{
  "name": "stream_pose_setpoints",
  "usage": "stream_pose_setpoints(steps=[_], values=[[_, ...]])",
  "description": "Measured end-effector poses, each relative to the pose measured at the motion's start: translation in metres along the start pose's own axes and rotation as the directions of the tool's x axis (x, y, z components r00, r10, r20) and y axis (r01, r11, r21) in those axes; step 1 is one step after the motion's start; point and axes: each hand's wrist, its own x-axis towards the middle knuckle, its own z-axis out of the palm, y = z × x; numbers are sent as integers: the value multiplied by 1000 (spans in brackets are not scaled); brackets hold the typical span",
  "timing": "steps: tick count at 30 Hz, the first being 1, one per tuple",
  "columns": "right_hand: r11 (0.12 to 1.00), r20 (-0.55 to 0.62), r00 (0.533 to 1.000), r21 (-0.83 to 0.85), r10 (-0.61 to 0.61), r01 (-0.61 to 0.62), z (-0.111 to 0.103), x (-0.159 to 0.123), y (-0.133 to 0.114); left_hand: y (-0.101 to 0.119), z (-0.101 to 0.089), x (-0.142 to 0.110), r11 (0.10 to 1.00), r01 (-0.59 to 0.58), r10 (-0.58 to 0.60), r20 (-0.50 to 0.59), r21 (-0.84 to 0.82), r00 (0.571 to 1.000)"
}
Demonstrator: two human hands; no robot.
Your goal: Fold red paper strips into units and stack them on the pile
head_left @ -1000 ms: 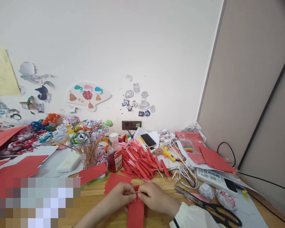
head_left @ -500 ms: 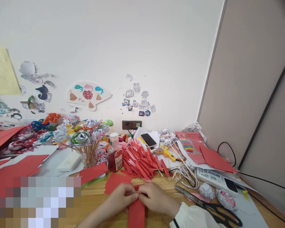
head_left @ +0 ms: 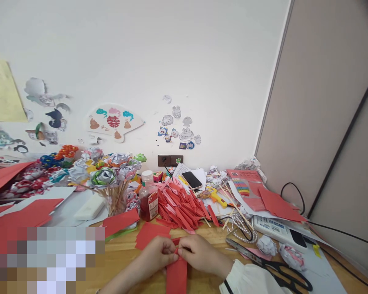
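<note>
A strip of red paper (head_left: 176,277) runs up from the bottom edge of the head view. At its upper end my left hand (head_left: 159,254) pinches it between thumb and fingers. My right hand (head_left: 198,254) pinches the same end from the other side, and the fingertips of both hands almost meet. The exact fold under the fingers is hidden. Just behind my left hand lie more red paper sheets (head_left: 151,233). Beyond both hands is a heap of folded red paper pieces (head_left: 180,204).
Black-handled scissors (head_left: 270,263) and crumpled paper balls (head_left: 266,246) lie to the right. A bottle of red liquid (head_left: 148,200), a phone (head_left: 191,180), a yellow glue gun (head_left: 217,198) and a cup of sticks (head_left: 115,202) stand or lie farther back. Paper flowers (head_left: 104,177) crowd the left.
Both hands stay at the end of the red paper strip, with only slight shifts of the fingers. Nothing else has visibly moved.
</note>
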Motion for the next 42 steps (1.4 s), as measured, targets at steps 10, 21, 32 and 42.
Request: stream_pose_setpoints(steps=[10,21,32,42], values=[[997,15,1000,78,-21,20,0,2,-4,3,0,-1,996,32,-30,27,-84,999],[983,-47,997,169,-65,72,-2,3,-3,12,-2,-9,955,110,-73,142,-276,987],[958,-96,994,286,58,-28,-9,1,-7,17,-5,-8,952,50,-36,52,-303,998],[980,-68,997,197,23,-9,-8,0,-5,7,-3,-1,969,-97,78,-91,-226,993]])
